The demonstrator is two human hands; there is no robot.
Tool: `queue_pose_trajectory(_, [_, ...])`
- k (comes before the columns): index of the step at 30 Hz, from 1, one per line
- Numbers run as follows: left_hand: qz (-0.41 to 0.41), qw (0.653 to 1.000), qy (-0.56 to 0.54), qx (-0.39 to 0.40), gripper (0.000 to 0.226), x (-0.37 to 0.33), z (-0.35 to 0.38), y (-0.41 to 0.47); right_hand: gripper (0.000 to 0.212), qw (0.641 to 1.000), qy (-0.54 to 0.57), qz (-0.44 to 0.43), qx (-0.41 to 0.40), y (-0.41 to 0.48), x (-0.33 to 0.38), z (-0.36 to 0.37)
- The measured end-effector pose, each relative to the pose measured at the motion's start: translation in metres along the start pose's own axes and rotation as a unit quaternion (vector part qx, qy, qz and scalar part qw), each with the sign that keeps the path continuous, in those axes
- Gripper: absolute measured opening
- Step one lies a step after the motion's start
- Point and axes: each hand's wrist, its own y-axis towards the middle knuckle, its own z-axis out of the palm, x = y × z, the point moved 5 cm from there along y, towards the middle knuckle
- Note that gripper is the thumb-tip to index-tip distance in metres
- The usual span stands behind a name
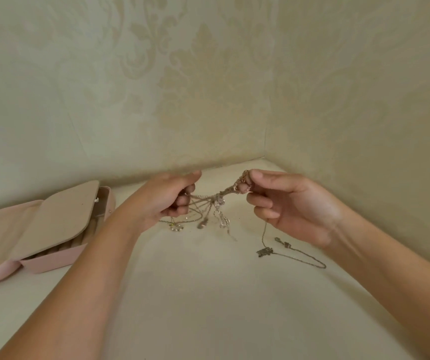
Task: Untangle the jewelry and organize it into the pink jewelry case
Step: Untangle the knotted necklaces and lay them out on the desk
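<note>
Head view: chain tangle (216, 201) stretched between both hands.
Left hand (164, 201): fingers curled round chains.
Right hand (286, 206): pinching tangle's end.
Pink case (52, 261): open, left; padded rolls (90, 231) inside.
Loose necklace (299, 255): on table (208, 294), right.

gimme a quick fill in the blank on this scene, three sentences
1. The pink jewelry case lies on the table with its lid ____.
2. The left hand and right hand stretch the tangled jewelry ____ them.
3. A loose necklace lies on the table nearest the ____ hand.

Missing words: open; between; right
</note>
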Motion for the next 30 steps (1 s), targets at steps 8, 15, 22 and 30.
queue_pose_trajectory(8, [0.048, 0.971, 0.073, 0.221, 0.015, -0.001, 0.025, -0.011, 0.015, 0.981, -0.194, 0.004, -0.027, 0.003, -0.006, -0.003])
queue_pose_trajectory(15, [0.116, 0.967, -0.073, 0.216, 0.005, -0.007, 0.042, -0.008, 0.012, 0.977, -0.209, -0.001, -0.036, 0.003, -0.005, -0.002])
queue_pose_trajectory(22, [0.150, 0.887, -0.363, 0.243, 0.020, -0.022, 0.035, -0.009, 0.020, 0.972, -0.188, 0.003, -0.139, 0.004, -0.004, -0.024])
queue_pose_trajectory(30, [0.045, 0.876, -0.396, 0.272, 0.030, -0.014, 0.030, -0.005, 0.024, 0.978, -0.122, 0.044, -0.163, 0.006, -0.009, -0.032])
